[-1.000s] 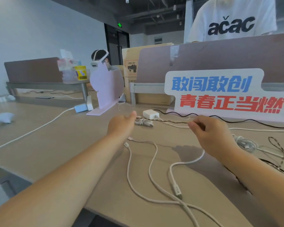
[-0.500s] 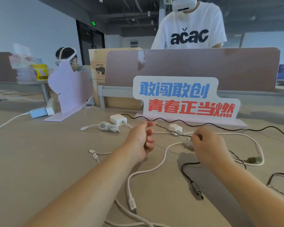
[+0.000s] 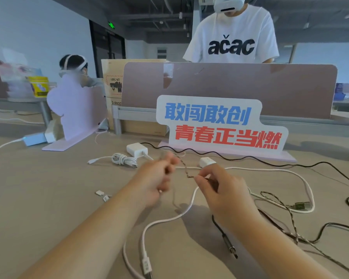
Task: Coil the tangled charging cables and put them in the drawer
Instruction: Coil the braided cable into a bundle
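A thin braided brown cable [image 3: 184, 165] is stretched between my two hands above the desk. My left hand [image 3: 156, 182], blurred, holds one part of it with curled fingers. My right hand [image 3: 220, 190] pinches the cable a little lower and to the right. The braided cable trails off to the right [image 3: 290, 216] to a metal plug [image 3: 301, 205]. A white cable [image 3: 169, 218] loops under my hands to a plug at the near edge [image 3: 145, 264]. A black cable [image 3: 228, 240] lies by my right forearm. No drawer is in view.
A white charger [image 3: 137, 149] with a coiled white cable [image 3: 122, 159] sits behind my left hand, a second white adapter [image 3: 207, 161] behind my right. A lettered sign [image 3: 220, 123] and a lilac stand [image 3: 77, 111] stand at the back. A person works beyond the partition [image 3: 230, 89].
My hands have come closer together and nearer to me, the braided cable now short and bent between them. The view has shifted left to right, showing more of the cables on the right.
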Action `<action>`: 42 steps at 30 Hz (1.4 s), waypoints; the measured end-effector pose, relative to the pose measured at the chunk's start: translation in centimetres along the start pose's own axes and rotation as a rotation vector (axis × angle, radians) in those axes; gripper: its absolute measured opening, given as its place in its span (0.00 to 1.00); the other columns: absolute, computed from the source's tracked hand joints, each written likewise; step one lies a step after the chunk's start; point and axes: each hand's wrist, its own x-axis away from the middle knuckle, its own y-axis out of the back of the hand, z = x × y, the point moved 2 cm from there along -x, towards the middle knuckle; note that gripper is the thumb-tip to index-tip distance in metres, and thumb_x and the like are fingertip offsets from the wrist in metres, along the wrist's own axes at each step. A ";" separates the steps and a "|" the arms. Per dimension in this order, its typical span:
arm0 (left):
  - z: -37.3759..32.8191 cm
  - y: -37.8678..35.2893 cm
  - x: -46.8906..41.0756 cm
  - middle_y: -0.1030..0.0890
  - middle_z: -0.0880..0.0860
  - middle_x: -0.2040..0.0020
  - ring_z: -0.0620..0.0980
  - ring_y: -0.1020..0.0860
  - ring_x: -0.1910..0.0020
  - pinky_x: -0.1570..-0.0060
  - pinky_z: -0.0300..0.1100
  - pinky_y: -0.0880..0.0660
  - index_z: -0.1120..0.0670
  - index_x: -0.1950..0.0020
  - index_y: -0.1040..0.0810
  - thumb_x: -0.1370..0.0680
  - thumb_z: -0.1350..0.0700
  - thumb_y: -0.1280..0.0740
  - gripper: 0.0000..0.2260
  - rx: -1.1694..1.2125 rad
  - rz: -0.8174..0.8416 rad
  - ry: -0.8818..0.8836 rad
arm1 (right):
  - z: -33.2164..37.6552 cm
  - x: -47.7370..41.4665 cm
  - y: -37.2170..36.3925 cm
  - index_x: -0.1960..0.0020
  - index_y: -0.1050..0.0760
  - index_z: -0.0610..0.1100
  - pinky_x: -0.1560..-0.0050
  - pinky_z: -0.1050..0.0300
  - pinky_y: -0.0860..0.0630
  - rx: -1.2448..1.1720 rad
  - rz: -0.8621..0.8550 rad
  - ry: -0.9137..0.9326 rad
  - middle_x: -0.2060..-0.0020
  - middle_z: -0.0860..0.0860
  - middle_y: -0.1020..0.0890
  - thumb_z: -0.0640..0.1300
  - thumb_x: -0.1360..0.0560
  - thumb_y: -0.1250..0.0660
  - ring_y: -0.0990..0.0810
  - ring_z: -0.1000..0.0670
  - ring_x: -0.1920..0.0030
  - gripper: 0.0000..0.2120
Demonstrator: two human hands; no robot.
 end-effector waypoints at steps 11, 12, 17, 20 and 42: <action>0.7 -2.6 3.0 0.36 0.47 0.74 0.40 0.45 0.78 0.82 0.30 0.50 0.54 0.64 0.17 0.26 0.38 0.37 0.22 -0.172 0.345 0.210 | 0.2 0.4 0.8 0.62 0.30 0.49 0.68 0.70 0.34 -0.069 0.015 -0.011 0.74 0.56 0.28 0.45 0.24 0.36 0.29 0.59 0.68 0.08; 0.9 -2.8 3.1 0.36 0.47 0.74 0.40 0.44 0.78 0.82 0.30 0.49 0.54 0.64 0.19 0.26 0.40 0.35 0.18 -0.167 0.357 0.200 | 0.3 0.4 0.6 0.62 0.29 0.49 0.67 0.71 0.34 -0.065 0.016 0.009 0.74 0.57 0.28 0.45 0.24 0.36 0.29 0.60 0.67 0.08; 0.4 -1.8 3.2 0.30 0.48 0.72 0.41 0.43 0.77 0.81 0.31 0.46 0.53 0.63 0.18 0.24 0.42 0.35 0.16 -0.332 0.384 0.115 | 0.1 0.3 0.6 0.60 0.29 0.52 0.66 0.73 0.33 -0.092 -0.033 -0.018 0.72 0.60 0.26 0.46 0.24 0.35 0.26 0.64 0.66 0.07; -0.2 -1.5 3.5 0.31 0.47 0.73 0.41 0.42 0.78 0.81 0.31 0.45 0.53 0.63 0.24 0.24 0.42 0.36 0.16 -0.538 0.421 0.124 | -0.1 0.2 1.0 0.59 0.30 0.51 0.68 0.71 0.33 -0.078 -0.060 -0.052 0.74 0.57 0.27 0.47 0.25 0.35 0.27 0.61 0.67 0.06; 0.7 -2.4 4.1 0.32 0.48 0.74 0.44 0.38 0.77 0.77 0.35 0.41 0.53 0.69 0.21 0.24 0.38 0.38 0.23 -0.545 0.223 -0.097 | 0.2 0.2 0.7 0.64 0.27 0.49 0.71 0.62 0.37 0.092 0.179 -0.072 0.76 0.54 0.29 0.51 0.23 0.39 0.33 0.54 0.74 0.12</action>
